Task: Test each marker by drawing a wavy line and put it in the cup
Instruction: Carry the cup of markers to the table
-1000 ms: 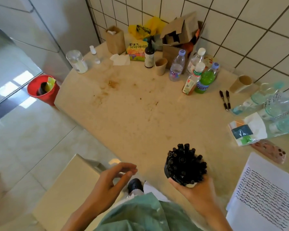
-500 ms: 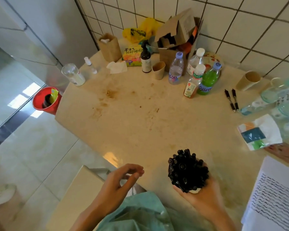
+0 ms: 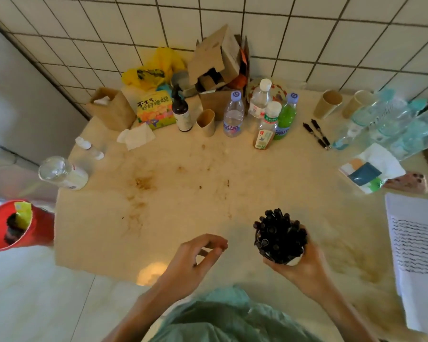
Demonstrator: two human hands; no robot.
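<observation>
The right hand (image 3: 304,264) grips a cup (image 3: 293,260) packed with black markers (image 3: 279,234), which stand upright with their ends pointing up. The left hand (image 3: 195,260) hovers just left of it, empty, fingers loosely curled. The lined paper (image 3: 416,245) lies on the right, nearer the right hand.

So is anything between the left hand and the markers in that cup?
Nothing visible. The left hand hovers empty beside the cup of markers, which the right hand holds, with only bare tabletop between them.

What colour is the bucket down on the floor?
Red. The bucket shows at the left edge of the head view, beside the table.
</observation>
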